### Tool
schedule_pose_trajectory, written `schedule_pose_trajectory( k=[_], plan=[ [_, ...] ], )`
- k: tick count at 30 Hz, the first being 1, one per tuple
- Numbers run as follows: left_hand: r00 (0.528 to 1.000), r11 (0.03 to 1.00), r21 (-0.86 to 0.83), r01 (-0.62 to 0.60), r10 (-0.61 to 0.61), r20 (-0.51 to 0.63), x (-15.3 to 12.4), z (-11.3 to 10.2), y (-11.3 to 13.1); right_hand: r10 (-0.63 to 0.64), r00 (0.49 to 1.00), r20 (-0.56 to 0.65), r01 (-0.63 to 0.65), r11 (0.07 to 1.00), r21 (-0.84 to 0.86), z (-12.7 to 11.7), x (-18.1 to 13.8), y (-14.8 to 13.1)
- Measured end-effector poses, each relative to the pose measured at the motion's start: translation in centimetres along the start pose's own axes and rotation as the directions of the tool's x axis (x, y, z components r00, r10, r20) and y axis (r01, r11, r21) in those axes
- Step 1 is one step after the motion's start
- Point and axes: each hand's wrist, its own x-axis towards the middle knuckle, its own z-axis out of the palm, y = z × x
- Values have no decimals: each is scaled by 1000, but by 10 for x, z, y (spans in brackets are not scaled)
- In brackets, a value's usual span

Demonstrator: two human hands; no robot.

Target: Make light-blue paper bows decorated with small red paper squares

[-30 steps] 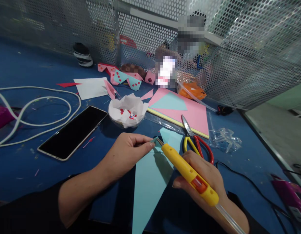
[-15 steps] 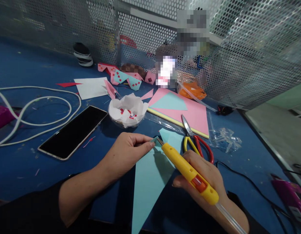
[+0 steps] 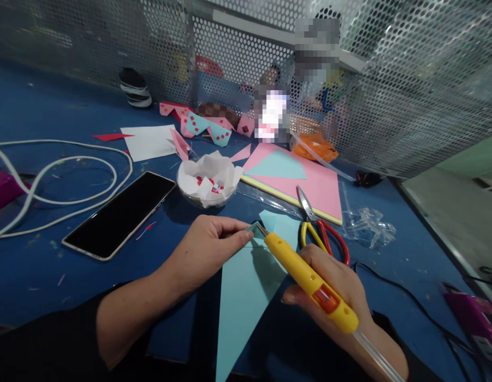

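Observation:
My left hand (image 3: pixel 208 249) pinches the folded tip of a long light-blue paper triangle (image 3: pixel 246 289) that lies on the blue table (image 3: pixel 50 276). My right hand (image 3: pixel 337 297) is wrapped round a yellow pen-shaped glue gun (image 3: pixel 309 281) with an orange trigger and a clear glue stick at its rear. The gun's metal nozzle touches the paper tip right beside my left fingertips. A second light-blue paper piece (image 3: pixel 283 225) lies just behind the nozzle.
Scissors (image 3: pixel 319 231) with red and yellow handles lie by pink paper (image 3: pixel 313 185). A bowl of white scraps (image 3: pixel 208 180), a dark phone (image 3: pixel 120 215), a white cable (image 3: pixel 62 178), crumpled plastic (image 3: pixel 367 225), a purple tool (image 3: pixel 474 318) and folded paper pieces (image 3: pixel 206 127) surround my hands. Perforated metal screens stand behind.

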Motion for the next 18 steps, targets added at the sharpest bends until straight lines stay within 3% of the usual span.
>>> schedule_pose_trajectory(
  k=[18],
  plan=[
    [1000, 1000, -18, -8, 8, 16, -1, -1, 0, -9, 1000, -11, 9, 1000, -25, 1, 5, -1]
  ],
)
